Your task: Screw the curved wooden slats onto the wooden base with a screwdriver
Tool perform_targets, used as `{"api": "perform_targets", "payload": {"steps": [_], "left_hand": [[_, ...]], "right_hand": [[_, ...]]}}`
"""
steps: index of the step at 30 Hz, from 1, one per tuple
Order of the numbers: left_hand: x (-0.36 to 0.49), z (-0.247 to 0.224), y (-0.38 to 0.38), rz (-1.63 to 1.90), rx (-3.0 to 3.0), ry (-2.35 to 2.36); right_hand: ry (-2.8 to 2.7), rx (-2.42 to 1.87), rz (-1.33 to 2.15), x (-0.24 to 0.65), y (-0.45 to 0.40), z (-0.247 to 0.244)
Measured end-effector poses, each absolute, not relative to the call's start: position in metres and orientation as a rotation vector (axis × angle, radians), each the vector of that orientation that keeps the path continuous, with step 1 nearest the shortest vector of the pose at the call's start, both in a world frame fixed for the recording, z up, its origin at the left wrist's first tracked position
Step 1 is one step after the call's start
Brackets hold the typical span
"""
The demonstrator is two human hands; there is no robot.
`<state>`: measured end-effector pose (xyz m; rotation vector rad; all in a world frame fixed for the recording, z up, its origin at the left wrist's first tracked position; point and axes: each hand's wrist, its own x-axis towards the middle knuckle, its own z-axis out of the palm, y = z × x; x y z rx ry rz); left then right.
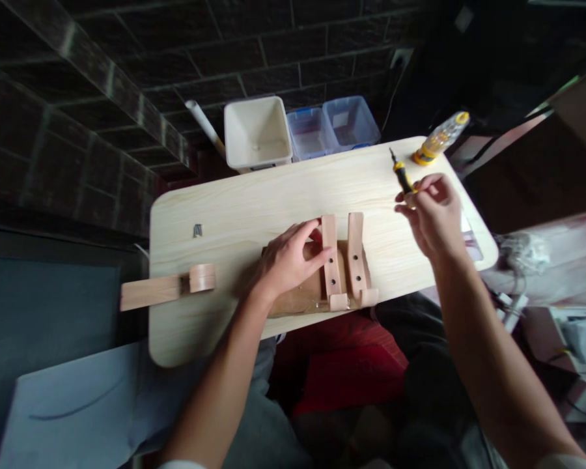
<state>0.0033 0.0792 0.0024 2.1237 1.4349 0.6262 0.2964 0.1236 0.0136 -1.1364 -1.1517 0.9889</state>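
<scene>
My left hand point(293, 256) grips a curved wooden piece point(330, 241) with two dark holes, thumb on its face and fingers behind its upper left edge. Beside it on the right lies a similar wooden piece point(355, 241), also with two dark holes. Both rest over a brown cardboard sheet point(293, 301) at the table's front edge, a short curved end at the bottom of each. Raised over the right part of the table, my right hand point(434, 212) holds a yellow and black screwdriver point(401, 176) by its handle, tip pointing up and away from me.
A clear bit container with yellow ends point(439, 138) stands at the table's point(254, 202) back right corner. Small metal screws point(198, 230) and another wooden piece point(156, 292), overhanging the edge, lie at left. Beyond the table are a white bin point(258, 133) and clear bluish bins point(350, 124).
</scene>
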Motion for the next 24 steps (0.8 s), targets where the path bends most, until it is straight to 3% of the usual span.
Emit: {"api": "perform_targets", "payload": {"steps": [5,12,24], "left_hand": [[0.008,0.002,0.073,0.411,2.301,1.535],[0.013,0.003,0.072,0.368,2.316,1.631],[0.016,0.007,0.063,0.378,2.243,1.754]], "right_hand": [[-1.406,-1.375,0.835,0.305,0.087,-0.034],[-1.653,-1.589,0.521,0.315,0.046,-0.076],[-1.915,-1.453,0.244,0.310,0.029,-0.105]]}}
